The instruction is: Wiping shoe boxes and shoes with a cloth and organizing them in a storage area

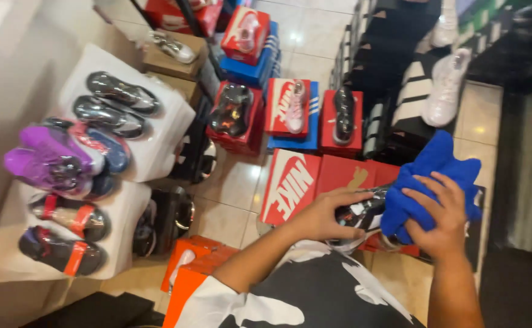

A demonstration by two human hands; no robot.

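Wiping is under way at the lower right of the head view: the left hand (321, 214) is gripping, fingers curled round it, a glossy black shoe wrapped in clear plastic film (363, 214), while the right hand (439, 220) is pressing a soft, bright blue microfibre cloth (436, 176) against the shoe's far end, fingers spread and bent over the bunched fabric. Both hands are therefore closed on their objects, and the shoe is being held in the air just above 2 red cardboard shoe boxes (314, 179) lying on the pale tiled floor (229, 200).

Judging by its sheen, the film is likely making the shoe slippery, so a grip round the narrow middle, where the left hand sits, is looking the safest; the shoe seems light and fairly stiff. The cloth is limp and is conforming to whatever it covers.

At the left, more wrapped shoes, including a purple pair (47, 159), are resting on white covered blocks (156, 130). An orange shoe box (187, 273) is standing near the person's black-and-white shirt (314, 297).
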